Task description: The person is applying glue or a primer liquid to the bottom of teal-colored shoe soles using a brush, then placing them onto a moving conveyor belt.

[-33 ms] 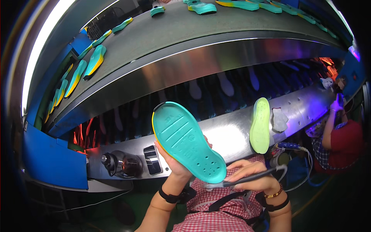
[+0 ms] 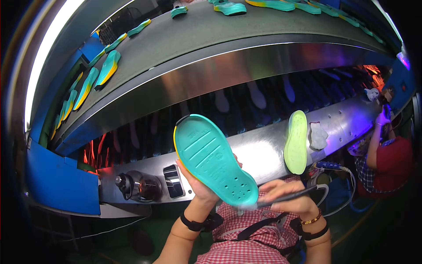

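Note:
A teal shoe sole with a yellow side and a black patch at its far end rests tilted in my left hand. My fingers support it from beneath and along its edges, partly hidden by it. My right hand is closed around a dark-handled brush with a white tube at its rear end. The brush's pale, blurred tip lies at the near edge of the sole. Beyond my right hand, a lime-green sole lies on the metal ledge.
More teal-and-yellow soles sit along the dark conveyor belt. A dark jug and a phone occupy the ledge's left part. A crumpled grey-white cloth is beside the green sole. Another person works at right.
The brush tip has shifted slightly right and up, against the sole's near edge, as my right hand moved a little. The sole has barely moved in my left hand.

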